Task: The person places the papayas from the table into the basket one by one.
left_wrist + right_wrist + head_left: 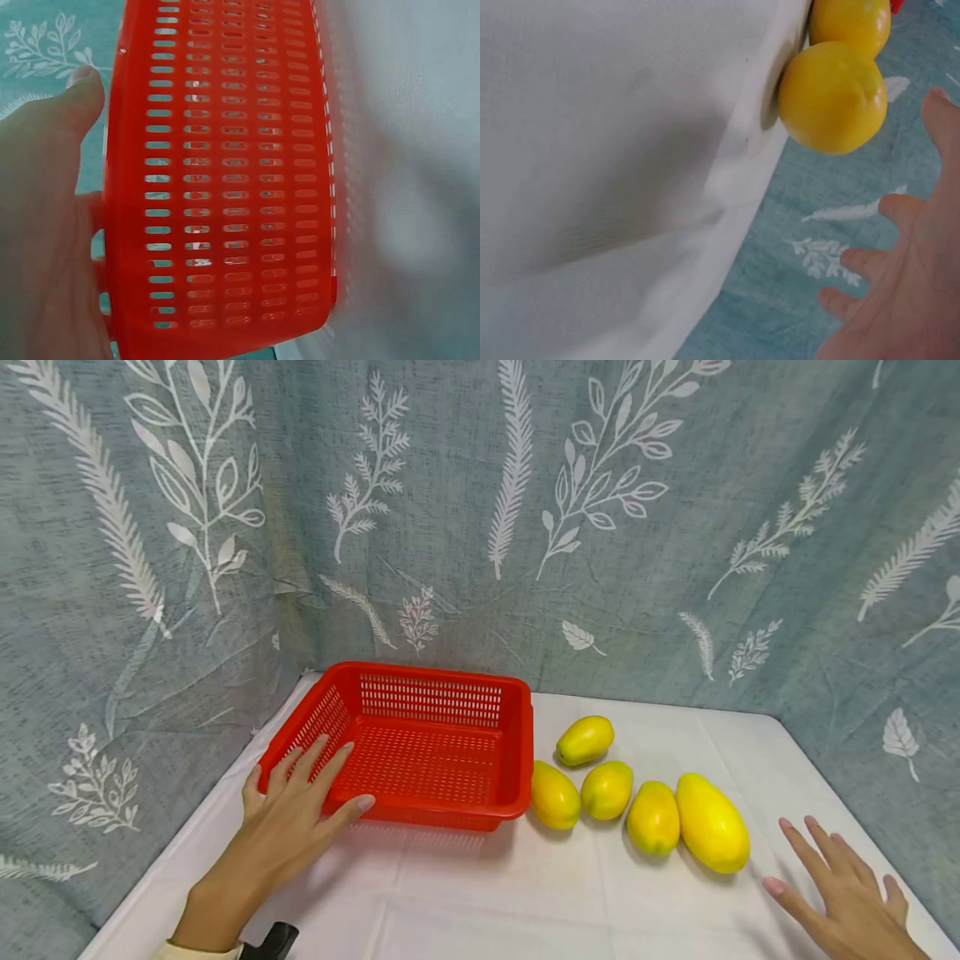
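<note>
Hands [296, 814] [847, 885] spread wide, red basket [427, 764] long axis crosswise, largest yellow fruit [712, 822] slanting diagonally

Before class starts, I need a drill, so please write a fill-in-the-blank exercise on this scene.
1. On the white cloth lie ____ smooth, oval yellow fruits.
2. In the head view, the fruits lie to the ____ of the rectangular, perforated red plastic basket.
3. The bare hand at the basket's near-left corner is the person's ____.
4. The bare right hand holds ____.

Missing words: five; right; left; nothing.
</note>
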Demonstrator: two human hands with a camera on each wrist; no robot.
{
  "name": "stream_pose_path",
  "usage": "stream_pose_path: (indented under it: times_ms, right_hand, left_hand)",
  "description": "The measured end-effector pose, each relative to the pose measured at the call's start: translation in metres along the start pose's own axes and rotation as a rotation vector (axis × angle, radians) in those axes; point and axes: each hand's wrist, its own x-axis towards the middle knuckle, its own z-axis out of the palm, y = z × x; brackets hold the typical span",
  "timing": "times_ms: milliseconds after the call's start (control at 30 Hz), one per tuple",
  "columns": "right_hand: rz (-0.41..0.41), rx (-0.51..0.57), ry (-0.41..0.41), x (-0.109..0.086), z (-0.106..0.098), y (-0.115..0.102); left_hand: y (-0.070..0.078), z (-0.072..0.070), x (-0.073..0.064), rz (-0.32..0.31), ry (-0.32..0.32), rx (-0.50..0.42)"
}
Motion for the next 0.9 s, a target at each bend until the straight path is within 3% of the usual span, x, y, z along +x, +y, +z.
stream_pose_path:
  times_ms: [333,600,900]
  right_hand:
    - [0.002,-0.002,-0.007,-0.001,0.004,0.003]
    - [-0.004,-0.013,-0.022,0.003,0.008,0.003]
    - [0.000,0.003,-0.042,0.003,0.010,0.001]
  left_hand:
    - [-0.001,0.003,0.019,-0.006,0.007,-0.010]
    - [-0.001,0.005,0.019,0.030,0.040,0.069]
    - [-0.001,0.004,0.018,0.011,-0.008,0.101]
